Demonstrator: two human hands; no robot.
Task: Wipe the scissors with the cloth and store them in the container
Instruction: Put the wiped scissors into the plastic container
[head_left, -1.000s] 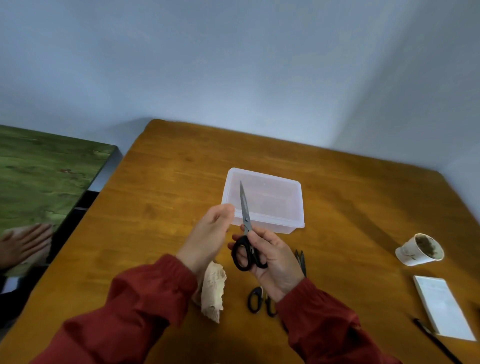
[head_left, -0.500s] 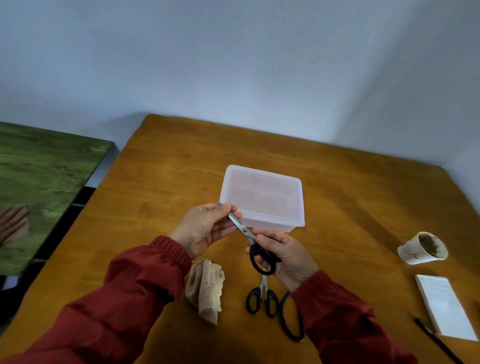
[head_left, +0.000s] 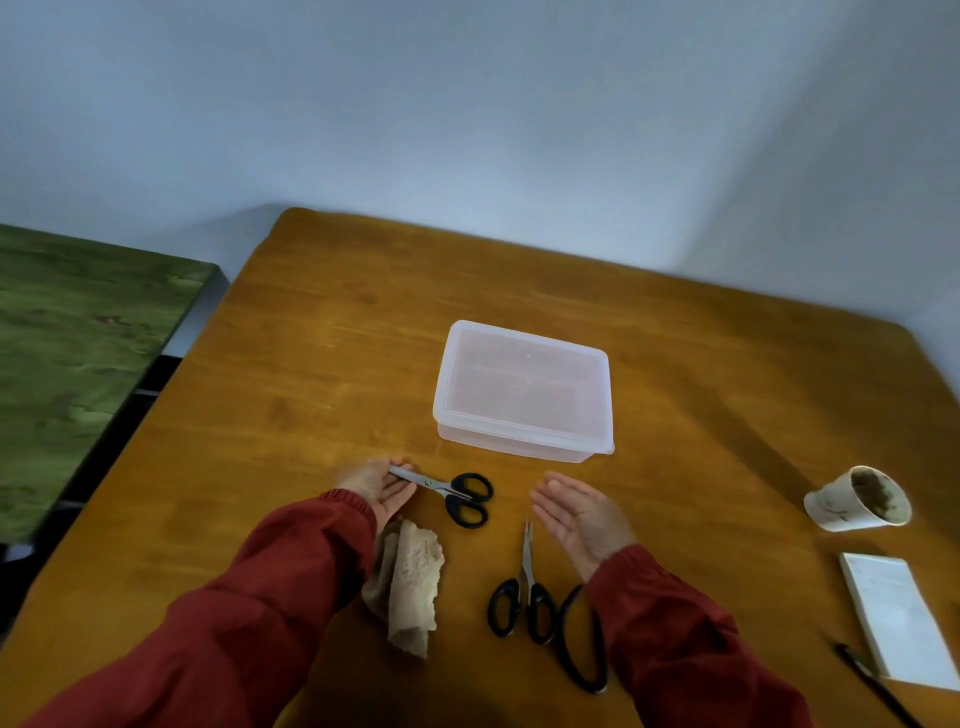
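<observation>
While the left hand (head_left: 378, 486) pinches the scissors (head_left: 451, 494) by the blades, handles toward the right hand (head_left: 579, 515) — empty, fingers straight, together — cloth (head_left: 410, 590) crumpled beside the left wrist, lidded container (head_left: 523, 391) just beyond.

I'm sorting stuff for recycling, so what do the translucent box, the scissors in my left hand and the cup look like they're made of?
Box: frosted, translucent plastic, most likely; you can dimly see into it. Scissors in your left hand: shiny grey blades, apparently steel; glossy black handles, probably plastic. Cup: matte white, looks like paper, brown-stained inside.
</observation>
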